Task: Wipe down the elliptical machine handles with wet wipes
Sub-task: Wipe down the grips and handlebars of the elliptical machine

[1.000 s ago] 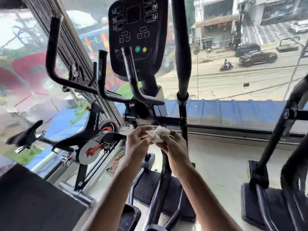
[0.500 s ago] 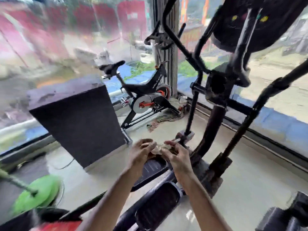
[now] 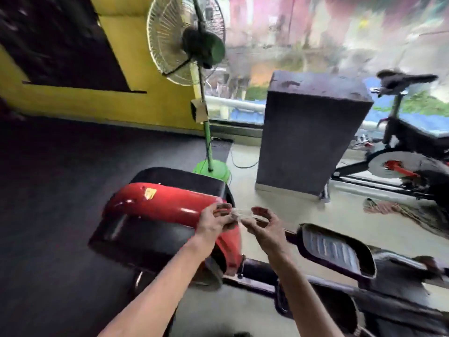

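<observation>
View swung left to the fan (image 3: 187, 45); left hand (image 3: 213, 221) and right hand (image 3: 264, 227) spread the wipe (image 3: 239, 214).

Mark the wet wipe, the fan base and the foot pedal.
wet wipe (image 3: 239, 214), head view: its pale stretched middle.
fan base (image 3: 218, 172), head view: green dome.
foot pedal (image 3: 332, 249), head view: ribbed tread.

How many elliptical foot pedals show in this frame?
1: the ribbed foot pedal, just right of the right hand. A second may be hidden in the dark blur below.

Pale floor (image 3: 279, 205) carries green fan base (image 3: 211, 169), dark box (image 3: 303, 142), exercise bike (image 3: 403, 166), crumpled rag (image 3: 381, 207).
</observation>
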A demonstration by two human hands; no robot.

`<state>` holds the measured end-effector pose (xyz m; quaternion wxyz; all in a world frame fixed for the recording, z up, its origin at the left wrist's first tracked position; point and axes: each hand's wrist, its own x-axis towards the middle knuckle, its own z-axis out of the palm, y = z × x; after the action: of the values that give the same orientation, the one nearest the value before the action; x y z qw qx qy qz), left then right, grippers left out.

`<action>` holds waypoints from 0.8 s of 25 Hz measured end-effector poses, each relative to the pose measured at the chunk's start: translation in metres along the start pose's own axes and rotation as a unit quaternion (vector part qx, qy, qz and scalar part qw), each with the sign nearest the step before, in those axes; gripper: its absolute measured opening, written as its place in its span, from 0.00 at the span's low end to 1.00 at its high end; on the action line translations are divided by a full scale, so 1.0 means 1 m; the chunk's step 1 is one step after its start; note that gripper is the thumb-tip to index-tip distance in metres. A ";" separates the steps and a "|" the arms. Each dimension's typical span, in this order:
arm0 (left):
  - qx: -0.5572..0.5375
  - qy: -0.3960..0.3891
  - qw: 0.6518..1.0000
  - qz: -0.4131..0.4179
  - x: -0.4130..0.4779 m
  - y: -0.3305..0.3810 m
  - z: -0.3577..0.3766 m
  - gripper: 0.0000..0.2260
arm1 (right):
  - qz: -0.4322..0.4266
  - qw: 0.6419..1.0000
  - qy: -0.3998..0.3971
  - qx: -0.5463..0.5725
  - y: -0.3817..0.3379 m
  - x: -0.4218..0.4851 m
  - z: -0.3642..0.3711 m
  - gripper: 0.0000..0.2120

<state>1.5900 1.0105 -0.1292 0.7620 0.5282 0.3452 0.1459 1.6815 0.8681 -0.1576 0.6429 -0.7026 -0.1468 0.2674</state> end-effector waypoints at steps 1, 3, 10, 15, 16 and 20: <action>0.003 0.029 1.000 0.003 -0.009 0.003 -0.027 0.12 | -0.023 0.998 -0.039 -0.035 -0.001 0.001 0.023 0.24; 0.021 0.055 0.998 0.006 -0.025 0.010 -0.076 0.11 | -0.065 0.987 -0.125 -0.075 -0.006 -0.002 0.069 0.24; 0.006 0.165 0.986 0.038 -0.064 0.038 -0.257 0.18 | -0.099 0.945 -0.281 -0.136 -0.009 -0.002 0.258 0.13; -0.019 0.221 0.974 0.042 -0.071 0.071 -0.398 0.22 | -0.074 0.944 -0.306 -0.095 -0.006 0.001 0.421 0.01; -0.020 0.230 0.972 0.038 -0.070 0.079 -0.429 0.22 | -0.067 0.945 -0.310 -0.085 -0.006 0.001 0.456 0.01; -0.029 0.250 0.968 0.018 -0.064 0.113 -0.530 0.18 | -0.056 0.944 -0.322 -0.043 -0.009 0.000 0.572 0.01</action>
<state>1.1992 1.3915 -0.1106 0.6635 0.4587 0.5111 0.2970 1.3602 1.3416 -0.1661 0.5443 -0.5970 -0.3961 0.4364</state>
